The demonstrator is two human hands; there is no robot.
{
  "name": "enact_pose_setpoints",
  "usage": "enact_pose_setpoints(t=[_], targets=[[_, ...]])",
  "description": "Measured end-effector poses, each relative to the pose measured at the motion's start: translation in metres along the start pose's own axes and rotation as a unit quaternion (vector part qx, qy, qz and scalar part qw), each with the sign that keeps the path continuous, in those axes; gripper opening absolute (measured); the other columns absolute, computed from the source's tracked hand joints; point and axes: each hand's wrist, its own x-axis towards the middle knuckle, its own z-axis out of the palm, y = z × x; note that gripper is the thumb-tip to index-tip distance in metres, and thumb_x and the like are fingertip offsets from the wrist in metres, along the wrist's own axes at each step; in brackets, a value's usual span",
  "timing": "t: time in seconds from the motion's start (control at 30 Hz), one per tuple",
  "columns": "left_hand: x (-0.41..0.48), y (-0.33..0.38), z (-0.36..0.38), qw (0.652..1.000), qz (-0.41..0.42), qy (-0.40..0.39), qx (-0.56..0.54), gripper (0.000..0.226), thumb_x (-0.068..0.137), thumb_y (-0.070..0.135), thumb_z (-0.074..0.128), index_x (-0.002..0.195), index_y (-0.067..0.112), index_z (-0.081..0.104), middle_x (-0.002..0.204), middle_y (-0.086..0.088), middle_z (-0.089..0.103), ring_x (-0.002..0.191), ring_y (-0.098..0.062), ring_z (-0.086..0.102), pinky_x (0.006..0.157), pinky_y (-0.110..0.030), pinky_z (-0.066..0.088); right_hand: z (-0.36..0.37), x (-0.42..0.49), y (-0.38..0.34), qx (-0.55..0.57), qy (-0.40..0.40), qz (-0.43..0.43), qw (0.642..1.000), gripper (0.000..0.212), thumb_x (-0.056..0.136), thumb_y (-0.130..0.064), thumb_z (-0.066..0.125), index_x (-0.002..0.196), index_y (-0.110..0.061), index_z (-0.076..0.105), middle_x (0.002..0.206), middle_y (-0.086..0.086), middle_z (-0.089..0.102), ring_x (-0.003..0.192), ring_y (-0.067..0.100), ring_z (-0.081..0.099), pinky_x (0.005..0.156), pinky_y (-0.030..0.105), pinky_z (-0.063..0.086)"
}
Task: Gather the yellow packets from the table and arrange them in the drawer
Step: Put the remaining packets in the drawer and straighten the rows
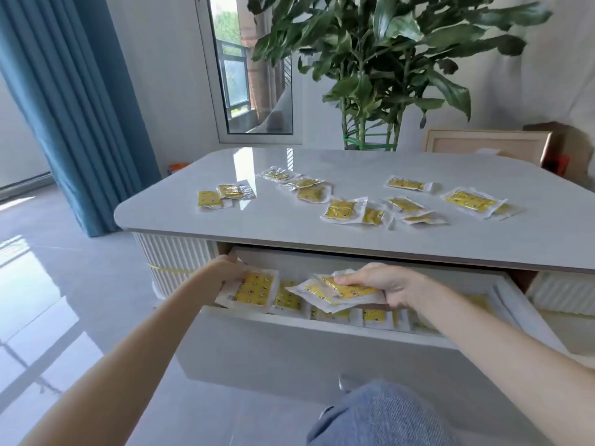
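The white drawer (289, 329) under the table (322, 233) stands pulled out, and a row of yellow packets (375, 317) lines its front. My left hand (225, 272) holds one yellow packet (252, 289) over the drawer's left end. My right hand (386, 286) grips a small stack of yellow packets (338, 292) above the drawer's middle. Several more yellow packets lie scattered on the tabletop, among them a pair at the left (211, 198), a cluster in the middle (343, 210) and one at the right (471, 201).
A large potted plant (380, 59) stands behind the table, with a framed panel (486, 144) leaning at the back right. A blue curtain (74, 107) hangs at the left beside a window. My knee in jeans (383, 416) is low in front of the drawer.
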Motion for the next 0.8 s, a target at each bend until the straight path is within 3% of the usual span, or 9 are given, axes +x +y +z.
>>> enact_pose_setpoints(t=[0.07, 0.17, 0.2, 0.33, 0.47, 0.6, 0.7, 0.8], targets=[[0.013, -0.001, 0.008, 0.997, 0.006, 0.037, 0.075, 0.040, 0.089, 0.013, 0.061, 0.123, -0.003, 0.049, 0.117, -0.019, 0.060, 0.105, -0.033, 0.061, 0.094, -0.042, 0.051, 0.002, 0.012, 0.001, 0.000, 0.011, 0.011, 1.000, 0.007, 0.087, -0.008, 0.068, 0.090, -0.003, 0.065, 0.062, 0.009, 0.071, 0.048, 0.016, 0.068, 0.042, 0.025, 0.055], [0.028, 0.003, 0.017, 0.990, -0.001, 0.064, 0.123, 0.034, 0.096, 0.015, 0.047, 0.126, 0.001, 0.048, 0.100, -0.010, 0.058, 0.084, -0.022, 0.057, 0.072, -0.029, 0.050, 0.003, 0.033, 0.001, -0.011, 0.036, 0.027, 0.999, 0.038, 0.084, -0.008, 0.071, 0.117, 0.001, 0.055, 0.064, 0.011, 0.072, 0.050, 0.019, 0.069, 0.040, 0.029, 0.054], [0.034, 0.005, 0.019, 0.990, -0.004, 0.065, 0.127, 0.034, 0.096, 0.013, 0.044, 0.127, 0.000, 0.047, 0.102, -0.011, 0.057, 0.085, -0.022, 0.055, 0.072, -0.029, 0.048, 0.003, 0.040, 0.001, -0.010, 0.041, 0.030, 0.999, 0.045, 0.083, -0.007, 0.072, 0.122, 0.002, 0.052, 0.066, 0.012, 0.072, 0.051, 0.021, 0.070, 0.041, 0.030, 0.055], [0.056, 0.005, 0.025, 0.981, 0.024, 0.084, 0.173, 0.042, 0.097, 0.015, 0.037, 0.135, -0.001, 0.038, 0.129, -0.018, 0.050, 0.115, -0.031, 0.051, 0.096, -0.034, 0.045, 0.008, 0.064, 0.000, 0.002, 0.047, 0.043, 0.998, 0.032, 0.083, -0.003, 0.070, 0.110, 0.003, 0.055, 0.074, 0.017, 0.070, 0.053, 0.023, 0.070, 0.049, 0.036, 0.059], [0.069, 0.001, 0.025, 0.968, 0.030, 0.114, 0.221, 0.051, 0.090, 0.012, 0.047, 0.139, 0.004, 0.034, 0.135, -0.016, 0.046, 0.121, -0.031, 0.049, 0.100, -0.034, 0.044, 0.012, 0.082, 0.001, -0.008, 0.068, 0.035, 0.997, 0.047, 0.084, -0.002, 0.069, 0.124, 0.002, 0.043, 0.097, 0.021, 0.065, 0.053, 0.022, 0.069, 0.048, 0.035, 0.059], [0.070, -0.003, 0.030, 0.910, 0.093, 0.131, 0.381, 0.049, 0.086, 0.002, 0.049, 0.134, 0.000, 0.041, 0.138, -0.015, 0.043, 0.127, -0.030, 0.044, 0.103, -0.034, 0.041, 0.013, 0.087, 0.001, -0.002, 0.083, 0.038, 0.996, 0.037, 0.086, 0.000, 0.067, 0.111, -0.004, 0.039, 0.090, 0.019, 0.063, 0.064, 0.024, 0.066, 0.049, 0.035, 0.057], [0.070, -0.002, 0.032, 0.864, 0.121, 0.140, 0.469, 0.046, 0.089, 0.007, 0.049, 0.134, 0.003, 0.044, 0.137, -0.015, 0.043, 0.129, -0.029, 0.039, 0.102, -0.036, 0.041, 0.012, 0.089, 0.002, -0.008, 0.086, 0.040, 0.996, 0.044, 0.086, -0.002, 0.067, 0.122, 0.000, 0.042, 0.086, 0.017, 0.065, 0.063, 0.023, 0.067, 0.052, 0.034, 0.057], [0.063, 0.002, 0.036, 0.853, 0.147, 0.109, 0.489, 0.045, 0.089, 0.021, 0.053, 0.133, 0.014, 0.048, 0.138, -0.012, 0.042, 0.130, -0.030, 0.038, 0.102, -0.039, 0.041, 0.010, 0.090, 0.003, -0.002, 0.093, 0.043, 0.995, 0.050, 0.085, -0.001, 0.067, 0.127, 0.001, 0.040, 0.088, 0.019, 0.064, 0.050, 0.022, 0.068, 0.047, 0.036, 0.057]])
